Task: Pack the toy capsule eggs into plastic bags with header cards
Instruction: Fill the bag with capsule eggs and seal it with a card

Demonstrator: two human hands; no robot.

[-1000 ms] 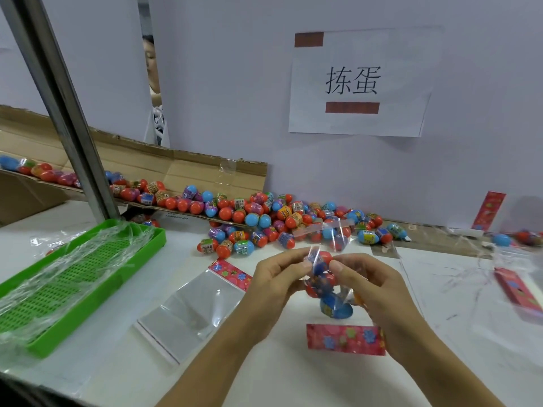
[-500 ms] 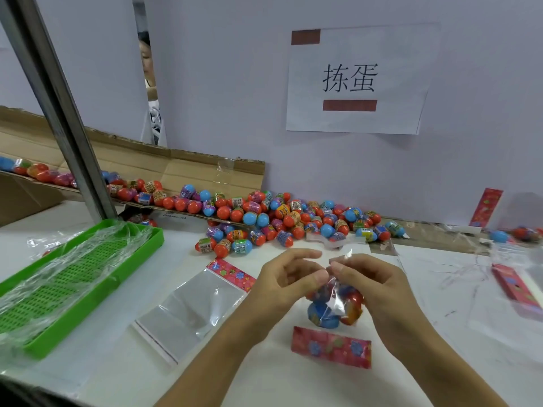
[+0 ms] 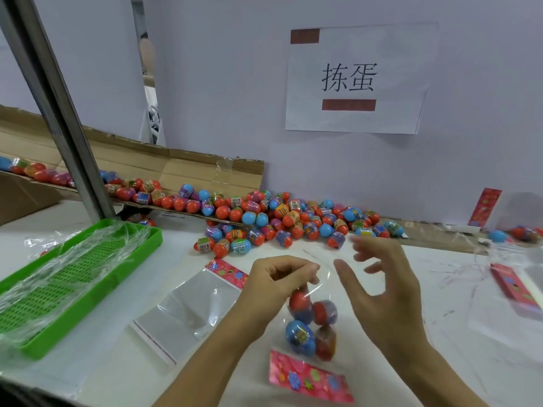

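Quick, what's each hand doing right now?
Left hand: pinches the top of the plastic bag holding capsule eggs.
Right hand: open, fingers spread, holding nothing.

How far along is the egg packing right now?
One bag is filled with four eggs, header card at its bottom, pinched at the top by the left hand; the right hand is open. Left: a large pile of loose eggs and an empty bag.

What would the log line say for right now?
left hand: pinches filled bag top | right hand: open, off bag | header card: hangs below eggs
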